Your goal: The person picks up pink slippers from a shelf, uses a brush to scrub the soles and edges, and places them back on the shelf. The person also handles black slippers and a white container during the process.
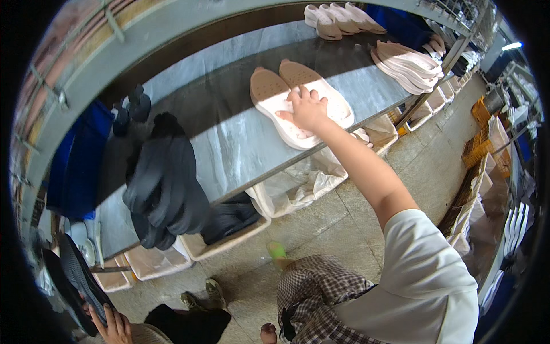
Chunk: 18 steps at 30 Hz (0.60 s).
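Nearest, at seven o'clock, the left hand (117, 328) holds a dark mesh shoe upper (80, 281), fingers curled round its edge. Beyond, a heap of black uppers (166, 183) lies on the grey metal worktop (240, 149). Farther, toward one o'clock, the right hand (309, 109) rests, fingers spread flat, on a pair of white foam insoles with tan heels (272, 94).

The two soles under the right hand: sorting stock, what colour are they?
White soles with tan heel ends, under the right hand; head view.
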Each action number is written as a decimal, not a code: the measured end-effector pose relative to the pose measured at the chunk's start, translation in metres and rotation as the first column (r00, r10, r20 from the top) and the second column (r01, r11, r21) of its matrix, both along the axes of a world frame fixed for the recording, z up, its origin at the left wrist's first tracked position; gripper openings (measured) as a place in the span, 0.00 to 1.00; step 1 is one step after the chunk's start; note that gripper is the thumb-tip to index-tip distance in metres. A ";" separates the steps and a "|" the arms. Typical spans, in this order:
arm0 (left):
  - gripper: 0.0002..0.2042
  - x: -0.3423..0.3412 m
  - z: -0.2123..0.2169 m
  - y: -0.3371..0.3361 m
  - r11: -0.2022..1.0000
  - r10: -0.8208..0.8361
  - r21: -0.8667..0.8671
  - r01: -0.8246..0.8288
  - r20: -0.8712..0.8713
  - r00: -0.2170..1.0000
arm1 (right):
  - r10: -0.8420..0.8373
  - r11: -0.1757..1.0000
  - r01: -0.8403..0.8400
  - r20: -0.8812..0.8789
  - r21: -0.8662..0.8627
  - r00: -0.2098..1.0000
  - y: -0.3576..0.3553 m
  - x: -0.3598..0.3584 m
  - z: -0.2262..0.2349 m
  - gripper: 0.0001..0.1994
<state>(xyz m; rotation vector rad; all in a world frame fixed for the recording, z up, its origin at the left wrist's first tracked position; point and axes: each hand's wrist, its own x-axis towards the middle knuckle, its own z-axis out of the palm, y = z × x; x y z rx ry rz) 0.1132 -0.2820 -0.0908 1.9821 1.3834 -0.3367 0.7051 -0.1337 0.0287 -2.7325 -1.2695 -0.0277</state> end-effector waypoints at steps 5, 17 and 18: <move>0.28 -0.151 0.255 0.207 -0.032 0.032 0.273 0.961 -0.961 0.274 | 0.017 0.998 -0.018 0.021 0.068 1.000 0.001 -0.001 -0.004 0.34; 0.36 0.022 -0.079 -0.138 0.845 0.278 -0.496 -0.198 0.093 0.956 | 0.121 0.968 -0.140 0.104 0.209 0.987 -0.002 0.021 -0.029 0.29; 0.37 0.011 -0.146 -0.191 0.725 0.372 -0.640 -0.255 0.053 0.927 | 0.175 0.952 -0.202 0.133 0.229 0.976 -0.003 0.028 -0.032 0.26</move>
